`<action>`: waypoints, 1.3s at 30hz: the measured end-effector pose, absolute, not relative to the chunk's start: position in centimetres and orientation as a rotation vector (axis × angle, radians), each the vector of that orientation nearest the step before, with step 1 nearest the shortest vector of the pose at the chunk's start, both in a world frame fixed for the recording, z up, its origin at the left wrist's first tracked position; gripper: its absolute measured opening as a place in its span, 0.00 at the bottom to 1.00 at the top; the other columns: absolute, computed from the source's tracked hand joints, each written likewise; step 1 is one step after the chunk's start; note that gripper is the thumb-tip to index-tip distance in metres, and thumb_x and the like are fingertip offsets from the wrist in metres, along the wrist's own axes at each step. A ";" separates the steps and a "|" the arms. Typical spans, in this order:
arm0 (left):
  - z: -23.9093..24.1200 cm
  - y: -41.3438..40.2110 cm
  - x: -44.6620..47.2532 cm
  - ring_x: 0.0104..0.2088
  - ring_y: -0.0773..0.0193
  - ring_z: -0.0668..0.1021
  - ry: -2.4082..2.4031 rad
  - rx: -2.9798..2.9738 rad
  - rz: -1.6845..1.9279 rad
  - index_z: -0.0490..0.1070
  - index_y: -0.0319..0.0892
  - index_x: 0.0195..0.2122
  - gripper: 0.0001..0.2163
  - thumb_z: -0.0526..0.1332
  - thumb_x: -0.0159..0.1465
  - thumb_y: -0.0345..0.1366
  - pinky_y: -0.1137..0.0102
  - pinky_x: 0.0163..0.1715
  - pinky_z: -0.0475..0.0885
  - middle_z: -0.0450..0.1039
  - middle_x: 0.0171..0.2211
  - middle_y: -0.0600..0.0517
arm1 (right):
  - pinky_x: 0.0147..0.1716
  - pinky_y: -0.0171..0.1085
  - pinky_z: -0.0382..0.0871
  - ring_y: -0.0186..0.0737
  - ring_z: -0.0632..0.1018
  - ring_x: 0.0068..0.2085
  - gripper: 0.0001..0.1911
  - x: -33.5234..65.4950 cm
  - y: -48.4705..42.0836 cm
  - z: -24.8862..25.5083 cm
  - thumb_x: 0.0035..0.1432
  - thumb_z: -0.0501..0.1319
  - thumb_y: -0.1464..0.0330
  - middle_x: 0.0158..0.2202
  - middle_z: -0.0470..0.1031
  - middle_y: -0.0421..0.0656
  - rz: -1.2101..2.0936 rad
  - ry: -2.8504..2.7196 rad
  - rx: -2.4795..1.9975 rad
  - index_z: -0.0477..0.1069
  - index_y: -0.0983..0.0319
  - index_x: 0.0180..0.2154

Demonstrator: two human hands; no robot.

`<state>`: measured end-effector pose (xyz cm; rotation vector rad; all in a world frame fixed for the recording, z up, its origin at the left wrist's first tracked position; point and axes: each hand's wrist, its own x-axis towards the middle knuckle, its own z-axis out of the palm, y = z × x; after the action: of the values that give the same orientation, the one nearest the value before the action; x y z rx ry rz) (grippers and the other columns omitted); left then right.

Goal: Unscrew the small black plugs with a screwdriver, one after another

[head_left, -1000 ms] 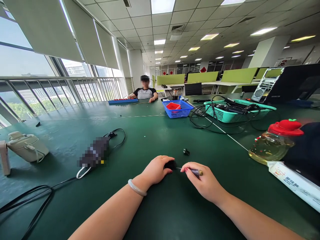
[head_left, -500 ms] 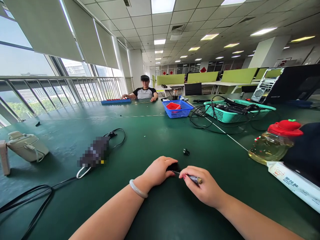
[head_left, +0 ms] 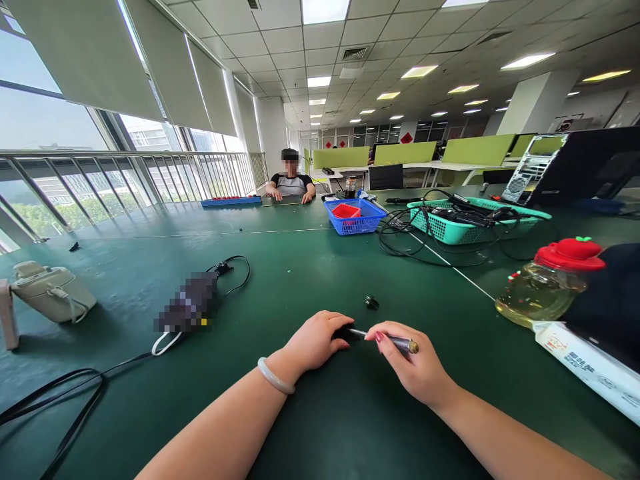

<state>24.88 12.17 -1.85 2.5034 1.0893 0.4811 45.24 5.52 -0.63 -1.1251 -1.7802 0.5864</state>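
Observation:
My left hand (head_left: 316, 341), with a pale bangle at the wrist, is closed around a small black part (head_left: 345, 331) on the green table (head_left: 320, 427). My fingers cover most of that part, so its kind does not show. In my right hand (head_left: 413, 363) is a screwdriver (head_left: 403, 343) with a dark handle and a brownish end cap. Its thin metal shaft points left, and the tip reaches the black part or lies very close to it. Just beyond my hands lies a small black piece with metal prongs (head_left: 371, 303).
To the left are a blurred dark pouch (head_left: 187, 301) with a strap and a beige bottle (head_left: 54, 293). A red-lidded jar (head_left: 545, 283) and a white packet (head_left: 587, 367) lie right. Farther back are blue (head_left: 355, 223) and teal (head_left: 440, 230) baskets and a seated person (head_left: 290, 183).
My right hand has shifted right with the screwdriver, exposing more of its shaft. My left hand stays nearly still. Across the table, the person's hand has moved off the blue tray.

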 end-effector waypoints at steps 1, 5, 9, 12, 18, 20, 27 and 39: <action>-1.8 12.1 24.9 0.56 0.55 0.74 1.092 2.504 0.485 0.70 0.45 0.56 0.21 0.67 0.61 0.34 0.59 0.59 0.68 0.74 0.56 0.47 | 0.32 0.38 0.70 0.42 0.76 0.29 0.17 45.3 5.6 -0.5 0.64 0.52 0.58 0.26 0.75 0.43 0.584 -1.757 -1.145 0.76 0.57 0.32; -1.6 11.9 24.9 0.55 0.55 0.75 1.090 2.506 0.508 0.71 0.45 0.55 0.19 0.65 0.62 0.33 0.59 0.58 0.68 0.75 0.55 0.47 | 0.33 0.38 0.70 0.41 0.76 0.30 0.17 45.1 5.9 -0.5 0.63 0.53 0.57 0.28 0.75 0.43 0.626 -1.767 -1.193 0.76 0.57 0.32; -1.6 11.9 24.9 0.55 0.56 0.75 1.051 2.535 0.555 0.71 0.46 0.54 0.17 0.63 0.63 0.32 0.60 0.58 0.69 0.74 0.55 0.48 | 0.27 0.36 0.68 0.39 0.73 0.27 0.17 44.9 6.3 -0.9 0.62 0.54 0.55 0.25 0.73 0.41 0.756 -1.745 -1.211 0.77 0.57 0.34; -1.7 11.9 24.9 0.56 0.56 0.74 1.013 2.559 0.599 0.71 0.46 0.55 0.17 0.61 0.64 0.33 0.59 0.59 0.69 0.73 0.56 0.48 | 0.23 0.35 0.66 0.36 0.71 0.24 0.18 44.9 6.4 -1.2 0.61 0.56 0.53 0.26 0.73 0.41 0.834 -1.711 -1.194 0.78 0.58 0.35; -1.7 11.9 24.9 0.55 0.57 0.73 1.052 2.547 0.672 0.69 0.45 0.57 0.17 0.57 0.67 0.32 0.59 0.59 0.69 0.72 0.56 0.47 | 0.22 0.36 0.64 0.34 0.68 0.22 0.21 45.9 7.1 -1.7 0.61 0.57 0.50 0.23 0.68 0.39 0.908 -1.412 -1.029 0.76 0.60 0.34; -1.8 11.9 24.9 0.55 0.56 0.73 1.092 2.524 0.714 0.68 0.45 0.58 0.18 0.55 0.67 0.31 0.58 0.59 0.69 0.71 0.57 0.46 | 0.22 0.36 0.63 0.34 0.67 0.22 0.21 46.4 7.7 -1.8 0.61 0.57 0.50 0.24 0.67 0.39 0.854 -1.268 -0.994 0.76 0.60 0.33; -2.4 12.3 24.7 0.57 0.53 0.70 1.384 2.504 0.779 0.71 0.44 0.56 0.20 0.50 0.66 0.28 0.54 0.60 0.68 0.68 0.58 0.44 | 0.17 0.33 0.61 0.31 0.67 0.20 0.19 48.3 10.6 -2.8 0.55 0.62 0.51 0.25 0.67 0.38 0.766 -0.909 -1.156 0.75 0.61 0.34; -1.9 11.6 25.0 0.61 0.51 0.67 1.392 2.501 0.527 0.68 0.44 0.59 0.21 0.53 0.69 0.46 0.53 0.62 0.63 0.68 0.59 0.44 | 0.17 0.32 0.59 0.31 0.66 0.19 0.22 47.4 10.3 -3.3 0.51 0.64 0.49 0.22 0.67 0.38 0.932 -0.999 -1.233 0.74 0.62 0.32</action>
<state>25.00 11.63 -1.92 2.5014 1.3918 0.5268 47.40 10.27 -3.30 -1.2334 -0.9987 0.9321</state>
